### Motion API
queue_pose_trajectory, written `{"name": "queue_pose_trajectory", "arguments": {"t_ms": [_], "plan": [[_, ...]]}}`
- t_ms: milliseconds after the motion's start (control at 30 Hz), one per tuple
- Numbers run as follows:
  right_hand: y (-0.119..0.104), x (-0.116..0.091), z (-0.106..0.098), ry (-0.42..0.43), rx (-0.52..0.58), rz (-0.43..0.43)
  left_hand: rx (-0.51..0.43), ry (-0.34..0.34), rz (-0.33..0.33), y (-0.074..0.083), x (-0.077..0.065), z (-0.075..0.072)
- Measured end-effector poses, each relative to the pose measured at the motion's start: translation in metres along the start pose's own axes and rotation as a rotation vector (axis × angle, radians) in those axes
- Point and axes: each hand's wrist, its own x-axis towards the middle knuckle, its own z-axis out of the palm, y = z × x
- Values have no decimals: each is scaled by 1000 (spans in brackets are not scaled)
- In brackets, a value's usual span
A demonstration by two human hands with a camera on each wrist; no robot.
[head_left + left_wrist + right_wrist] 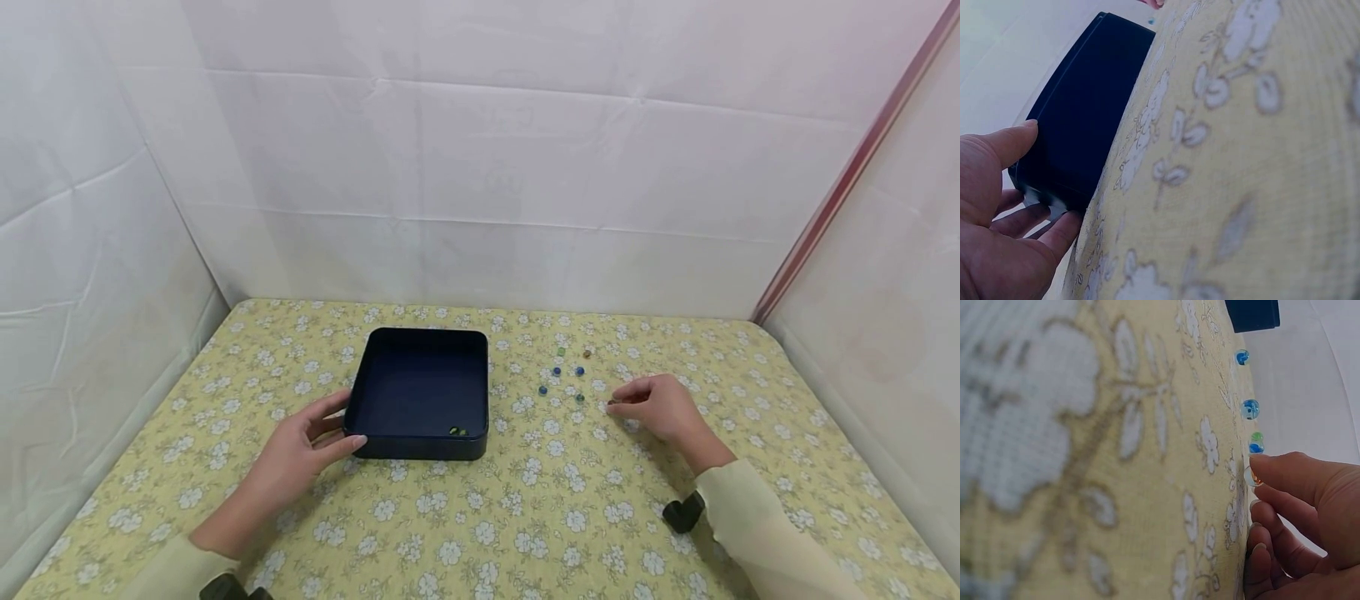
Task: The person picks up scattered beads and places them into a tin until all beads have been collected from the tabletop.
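Note:
My left hand (pixel 296 450) holds a dark navy, square open-topped tray (pixel 420 447) by its front left corner, thumb on the front rim and fingers along the left side. Two green marbles (pixel 454 431) lie inside, near the tray's front right corner. Over to the right, my right hand (pixel 660 408) pinches a clear glass marble (pixel 1252 476) with orange in it, thumb against fingertips, low at the cloth. Between tray and right hand lie several loose marbles: blue ones such as this blue marble (pixel 543 390), a green marble (pixel 561 352) and an amber marble (pixel 587 354).
A yellow tablecloth (pixel 450 533) with white flowers covers the table. White sheeting (pixel 510 167) hangs behind it and along both sides, with a red strip (pixel 855 158) at the back right corner.

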Motion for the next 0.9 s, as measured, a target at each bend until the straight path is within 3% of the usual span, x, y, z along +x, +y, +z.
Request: {"name": "queue_pose_trajectory", "arguments": {"t_ms": [333,900], "plan": [[1,0,0,-9,-42,-29,1,3,-7,-2,0,0],[0,-2,0,-8,-19,-20,-20,-6,-17,-1,0,0]]}}
